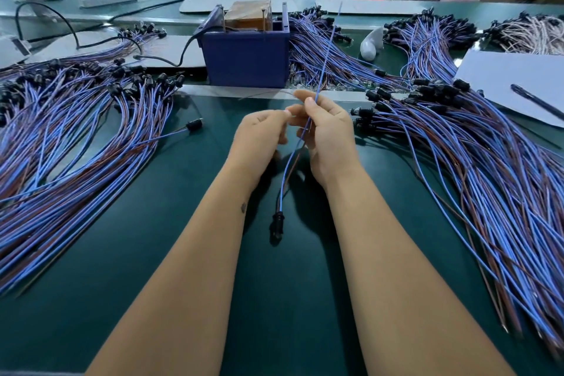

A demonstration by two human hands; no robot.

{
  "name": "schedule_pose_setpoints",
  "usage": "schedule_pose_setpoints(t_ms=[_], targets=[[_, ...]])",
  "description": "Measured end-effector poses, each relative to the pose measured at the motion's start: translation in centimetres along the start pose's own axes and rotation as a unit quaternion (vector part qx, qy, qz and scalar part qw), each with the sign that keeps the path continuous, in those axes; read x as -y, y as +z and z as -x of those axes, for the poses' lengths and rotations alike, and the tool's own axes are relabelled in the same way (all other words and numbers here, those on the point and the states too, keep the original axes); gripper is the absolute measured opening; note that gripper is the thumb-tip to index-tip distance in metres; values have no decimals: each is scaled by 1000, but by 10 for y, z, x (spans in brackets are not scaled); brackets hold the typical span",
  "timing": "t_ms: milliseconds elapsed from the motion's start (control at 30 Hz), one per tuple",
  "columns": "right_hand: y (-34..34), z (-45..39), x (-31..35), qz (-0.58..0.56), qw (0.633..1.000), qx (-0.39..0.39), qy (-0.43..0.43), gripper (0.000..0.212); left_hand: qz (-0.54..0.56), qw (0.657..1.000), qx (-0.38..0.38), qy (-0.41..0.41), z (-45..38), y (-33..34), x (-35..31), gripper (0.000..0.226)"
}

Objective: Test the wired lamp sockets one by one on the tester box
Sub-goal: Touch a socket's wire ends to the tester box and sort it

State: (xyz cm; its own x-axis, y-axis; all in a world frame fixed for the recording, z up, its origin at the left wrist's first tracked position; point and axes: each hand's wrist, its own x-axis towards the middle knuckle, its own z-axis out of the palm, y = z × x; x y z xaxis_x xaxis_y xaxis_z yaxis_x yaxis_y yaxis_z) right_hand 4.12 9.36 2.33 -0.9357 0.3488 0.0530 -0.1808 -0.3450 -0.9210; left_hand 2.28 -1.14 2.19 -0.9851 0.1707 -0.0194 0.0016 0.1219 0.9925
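here the wired lamp socket (277,223) hangs between the two forearms, its black body just above the green worktop (152,223), with its blue wire (324,58) and brown wire (276,94) running up into the hands. the right hand (328,131) has its fingers curled round the blue wire, thumb and forefinger pinching it so that the free end stands up and away toward the tester box (246,49). the left hand (259,134) has a closed grip too, its fingertips pinching the thin brown wire, which runs off to the left at fingertip height. the two hands are almost touching, low in front of the box.

the tester box is a dark blue bin at the far side of the worktop, with a brown block and upright metal pins inside; a black cable (183,52) leaves it on the left. a large heap of blue-and-brown wired sockets (76,131) lies to the left, one loose socket (194,125) lying at its edge. another heap (488,168) spreads on the right. a white sheet (503,76) with a dark pen (537,102) on it lies at the far right.
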Motion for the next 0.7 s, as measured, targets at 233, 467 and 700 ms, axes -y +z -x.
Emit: schedule_pose_setpoints(t_ms=[233, 467, 700], targets=[[5, 3, -2, -24, 996, 85, 14, 25, 9, 999, -6, 31, -11, -10, 7, 35], [9, 6, -3, 61, 991, 108, 43, 29, 165, 985, 24, 45, -7, -8, 5, 30], [13, 8, -6, 82, 992, 90, 20, 27, 165, 984, 59, 40, -6, -11, 4, 32]])
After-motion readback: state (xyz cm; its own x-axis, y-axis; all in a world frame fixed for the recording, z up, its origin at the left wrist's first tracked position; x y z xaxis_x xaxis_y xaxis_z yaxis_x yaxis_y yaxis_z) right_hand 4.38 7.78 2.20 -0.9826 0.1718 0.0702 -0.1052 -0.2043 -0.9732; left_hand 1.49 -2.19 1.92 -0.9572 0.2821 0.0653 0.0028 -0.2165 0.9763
